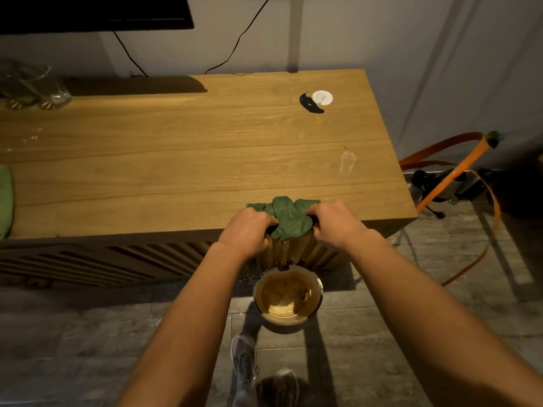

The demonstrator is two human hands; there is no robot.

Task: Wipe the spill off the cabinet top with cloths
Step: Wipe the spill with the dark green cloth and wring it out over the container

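Green cloth (289,218) bunched at desk (176,160) front edge; left hand (249,230) and right hand (335,223), fingers curled, grip its ends above pot (288,298) on floor. Black spill (310,103) beside white disc (322,97), far right. Second cloth (5,201) at left edge.

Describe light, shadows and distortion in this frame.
Head view: dim, warm light on the cabinet top; the screen casts a hard shadow along its back edge; the wide lens bows the cabinet's front edge; the glassware at left looks blurred; the green cloth is sharp.
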